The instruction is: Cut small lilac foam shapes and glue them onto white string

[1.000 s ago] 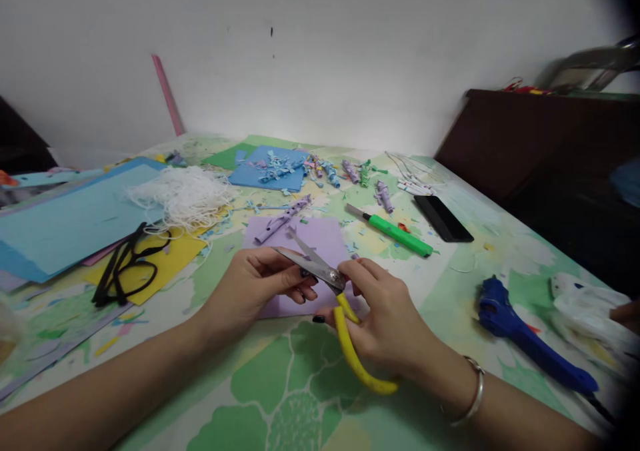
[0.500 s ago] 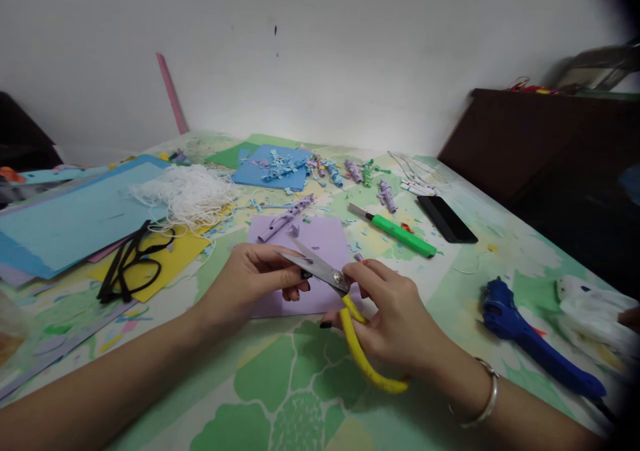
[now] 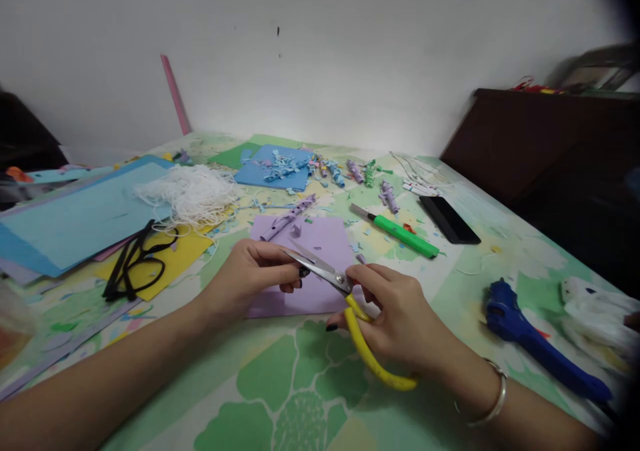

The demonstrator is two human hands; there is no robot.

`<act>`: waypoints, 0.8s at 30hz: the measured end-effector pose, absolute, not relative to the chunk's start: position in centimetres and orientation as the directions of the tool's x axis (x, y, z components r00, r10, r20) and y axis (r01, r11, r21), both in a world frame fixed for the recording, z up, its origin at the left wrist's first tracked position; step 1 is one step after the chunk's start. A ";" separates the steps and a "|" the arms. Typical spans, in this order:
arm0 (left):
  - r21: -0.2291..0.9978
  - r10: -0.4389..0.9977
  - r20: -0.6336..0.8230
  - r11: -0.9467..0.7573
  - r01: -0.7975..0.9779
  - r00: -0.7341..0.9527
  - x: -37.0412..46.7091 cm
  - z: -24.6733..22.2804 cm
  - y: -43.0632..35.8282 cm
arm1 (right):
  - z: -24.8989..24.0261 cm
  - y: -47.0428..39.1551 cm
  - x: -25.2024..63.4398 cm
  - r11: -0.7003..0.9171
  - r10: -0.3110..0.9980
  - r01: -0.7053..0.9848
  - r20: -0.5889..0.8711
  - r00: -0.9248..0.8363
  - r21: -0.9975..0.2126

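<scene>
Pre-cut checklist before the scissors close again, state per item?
1. Right hand grips yellow-handled scissors: ok.
2. Blades apart: cannot tell, they look nearly shut.
3. Left hand pinches something at the blades: ok; the piece itself is too small to make out.
4. Left fingertips away from the cutting edge: not ok, they sit right at the blades.
5. Purple sheet lies flat under the hands: ok.
6. Green utility knife and blue glue gun lie apart from both hands: ok.
</scene>
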State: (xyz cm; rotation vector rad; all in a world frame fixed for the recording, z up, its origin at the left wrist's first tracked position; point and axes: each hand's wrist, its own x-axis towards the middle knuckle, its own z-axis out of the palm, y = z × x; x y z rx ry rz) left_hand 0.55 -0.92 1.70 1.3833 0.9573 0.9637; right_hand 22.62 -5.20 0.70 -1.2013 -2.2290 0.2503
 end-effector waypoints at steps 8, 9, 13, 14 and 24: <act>1.000 0.938 -0.005 0.005 0.001 0.346 0.3 1.3 -0.7 | 0.5 -5.2 22.8 0.553 0.826 0.719 0.386 -0.410 -0.421; 1.000 0.940 -0.021 0.020 0.005 0.340 0.4 1.3 -0.7 | 0.6 -5.2 22.8 0.550 0.829 0.721 0.383 -0.408 -0.421; 0.995 0.944 -0.089 0.096 -0.007 0.319 0.5 1.5 -0.8 | 0.8 -5.2 22.9 0.537 0.833 0.727 0.409 -0.374 -0.429; 0.993 0.941 -0.096 0.112 -0.032 0.323 0.5 1.5 -0.8 | 0.9 -5.2 22.9 0.530 0.834 0.730 0.421 -0.357 -0.432; 0.976 0.948 -0.045 0.110 -0.190 0.314 1.0 1.5 -1.2 | 0.9 -5.0 22.8 0.408 0.901 0.808 0.327 -0.283 -0.425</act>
